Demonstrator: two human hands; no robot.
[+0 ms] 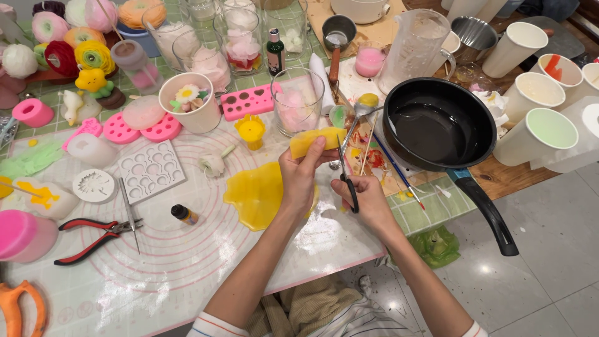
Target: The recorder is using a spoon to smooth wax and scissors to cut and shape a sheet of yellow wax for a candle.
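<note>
The left hand [299, 176] pinches a rolled yellow wax piece [316, 141] between thumb and fingertips, its fingers curled shut around the lower end so that most of the piece juts up and to the right above them. The right hand [364, 198] has its fingers closed through the black loops of small scissors [345, 173]; the thin blades point upward and reach the yellow wax piece just beside the left fingertips, though whether the blades are parted cannot be told.

Below the left hand a flat yellow wax sheet [256, 193] lies on the white work mat [187, 262], near the desk's front edge. Toward the desk's right edge sits a black frying pan [437, 125], its handle hanging past the front edge. Left of the hands a small brown bottle [185, 214] lies on the mat, and further left red-handled pliers [93, 234]. Behind the hands stands a clear glass [297, 103] holding pink pieces.
</note>
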